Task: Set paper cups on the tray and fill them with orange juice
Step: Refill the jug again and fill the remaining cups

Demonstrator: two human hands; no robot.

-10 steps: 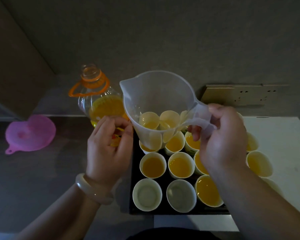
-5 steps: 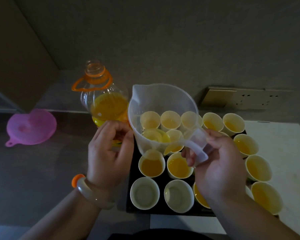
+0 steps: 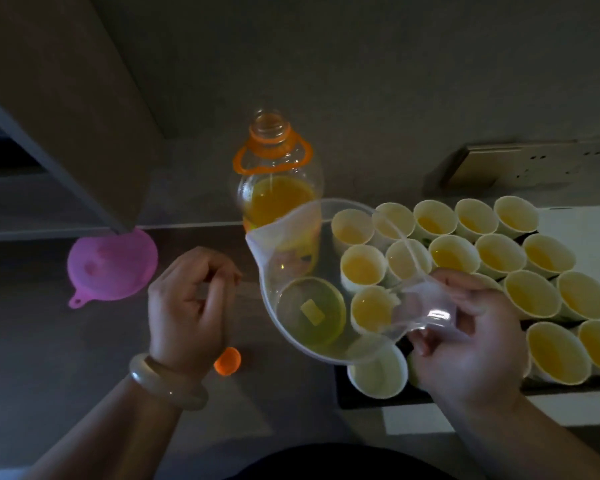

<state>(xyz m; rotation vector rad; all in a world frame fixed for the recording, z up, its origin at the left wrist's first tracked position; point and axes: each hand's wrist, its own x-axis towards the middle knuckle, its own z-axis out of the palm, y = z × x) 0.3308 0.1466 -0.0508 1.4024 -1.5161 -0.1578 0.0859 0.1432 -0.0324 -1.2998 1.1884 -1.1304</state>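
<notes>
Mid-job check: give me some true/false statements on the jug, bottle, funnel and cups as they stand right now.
1. The right hand holds the clear jug by its handle. True.
2. The juice bottle has its cap on. False: its neck is open, and the orange cap lies on the counter near the left hand.
3. The pink funnel sits in the bottle's neck. False: it lies on the counter, apart from the bottle.
4. The near-left cup on the tray shows no orange juice. True.
5. The jug is full. False: it is nearly empty.
</notes>
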